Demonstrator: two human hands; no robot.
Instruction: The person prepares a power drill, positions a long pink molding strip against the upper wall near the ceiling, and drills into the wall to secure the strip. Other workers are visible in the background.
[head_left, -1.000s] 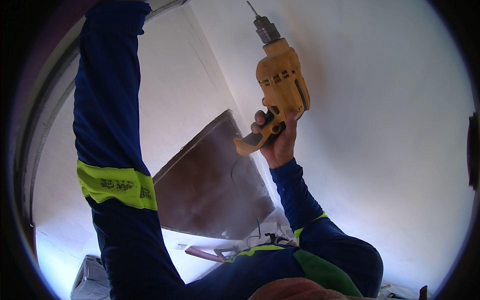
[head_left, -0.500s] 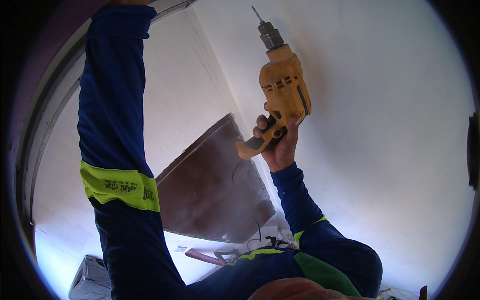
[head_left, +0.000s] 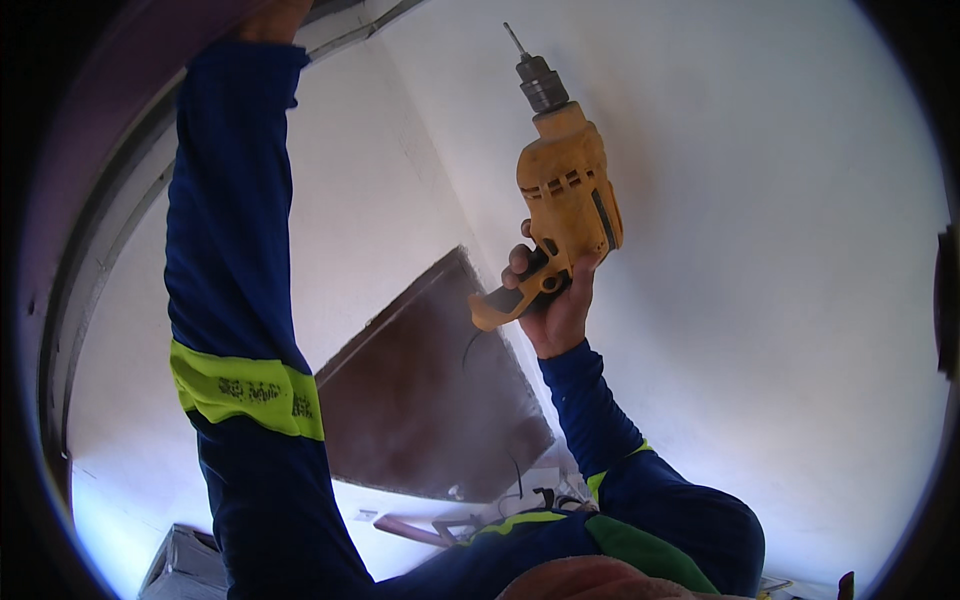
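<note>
Both arms raised, the right hand (head_left: 560, 315) curled in a firm grip.

The left arm (head_left: 235, 230) reaches up nearly straight along the left side, its bare left wrist (head_left: 275, 20) at the upper edge, where the left hand is cut off from sight. The right arm (head_left: 600, 410) slants up and leftward from the lower right, the right wrist (head_left: 562, 345) roughly in line with it; the fingers (head_left: 517, 262) bend round from the left, tips showing, while the thumb (head_left: 583, 275) lies along the opposite side.
</note>
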